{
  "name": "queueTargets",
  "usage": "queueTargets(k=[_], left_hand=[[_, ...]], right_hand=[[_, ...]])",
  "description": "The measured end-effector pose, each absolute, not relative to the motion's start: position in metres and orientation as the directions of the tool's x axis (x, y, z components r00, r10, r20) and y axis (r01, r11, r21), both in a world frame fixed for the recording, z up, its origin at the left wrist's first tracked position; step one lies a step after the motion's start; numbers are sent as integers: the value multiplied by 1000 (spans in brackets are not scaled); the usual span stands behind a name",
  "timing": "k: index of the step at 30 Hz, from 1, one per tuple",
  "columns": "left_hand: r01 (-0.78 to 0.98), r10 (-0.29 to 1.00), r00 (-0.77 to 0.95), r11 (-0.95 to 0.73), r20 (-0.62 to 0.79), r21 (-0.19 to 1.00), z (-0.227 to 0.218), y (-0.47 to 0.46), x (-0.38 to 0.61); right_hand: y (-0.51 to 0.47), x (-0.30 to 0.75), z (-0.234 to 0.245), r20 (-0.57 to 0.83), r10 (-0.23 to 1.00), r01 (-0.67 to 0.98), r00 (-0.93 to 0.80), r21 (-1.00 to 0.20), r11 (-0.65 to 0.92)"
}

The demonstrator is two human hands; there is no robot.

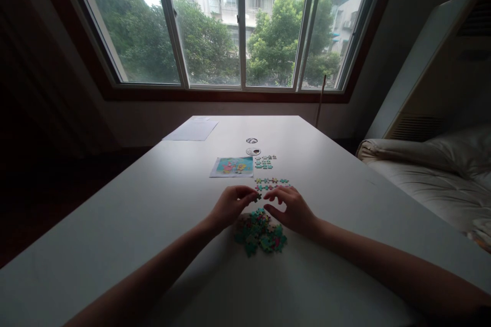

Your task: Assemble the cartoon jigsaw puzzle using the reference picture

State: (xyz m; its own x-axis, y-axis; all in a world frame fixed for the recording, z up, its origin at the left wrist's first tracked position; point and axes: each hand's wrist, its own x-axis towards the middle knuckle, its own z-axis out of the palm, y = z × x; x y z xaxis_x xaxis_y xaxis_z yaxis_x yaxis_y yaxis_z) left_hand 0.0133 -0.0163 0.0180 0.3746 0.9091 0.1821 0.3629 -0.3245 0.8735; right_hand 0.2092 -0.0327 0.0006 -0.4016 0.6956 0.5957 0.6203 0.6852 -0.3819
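My left hand (235, 204) pinches a small dark jigsaw puzzle piece (258, 197) between thumb and fingertips. Just right of it, my right hand (291, 208) has its thumb and fingers apart, with nothing seen between them. Below both hands lies a heap of mixed puzzle pieces (261, 235), mostly green with some pink and yellow. Beyond the hands, loose pieces (271, 181) are laid out in short rows, the nearest row partly hidden by my right hand. A reference picture (235, 166) with colourful cartoon figures on blue lies flat left of the rows.
Two small round items (253, 152) lie farther back on the white table (153, 204). Sheets of paper (192, 129) rest at its far left corner. A window (241, 25) is behind the table. On the right stands a pale padded sofa (414, 173).
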Motion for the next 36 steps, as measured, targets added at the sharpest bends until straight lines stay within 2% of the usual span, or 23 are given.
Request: queueTargets(k=[8,19,25,31,36], left_hand=[[198,922,385,-131,46,971,23,-25,20],[121,911,413,-35,-18,992,27,-27,19],[174,897,443,-97,10,980,24,-24,18],[352,874,481,-259,64,900,23,-1,-6],[492,780,625,-366,-27,790,31,11,-33]], right_hand=[[-36,208,4,631,682,643,-371,-355,678],[-33,210,2,640,656,611,-401,-347,712],[-32,212,1,667,637,616,-387,-326,717],[-20,221,2,712,627,659,-316,-310,685],[-12,224,2,730,630,678,-263,-325,659]])
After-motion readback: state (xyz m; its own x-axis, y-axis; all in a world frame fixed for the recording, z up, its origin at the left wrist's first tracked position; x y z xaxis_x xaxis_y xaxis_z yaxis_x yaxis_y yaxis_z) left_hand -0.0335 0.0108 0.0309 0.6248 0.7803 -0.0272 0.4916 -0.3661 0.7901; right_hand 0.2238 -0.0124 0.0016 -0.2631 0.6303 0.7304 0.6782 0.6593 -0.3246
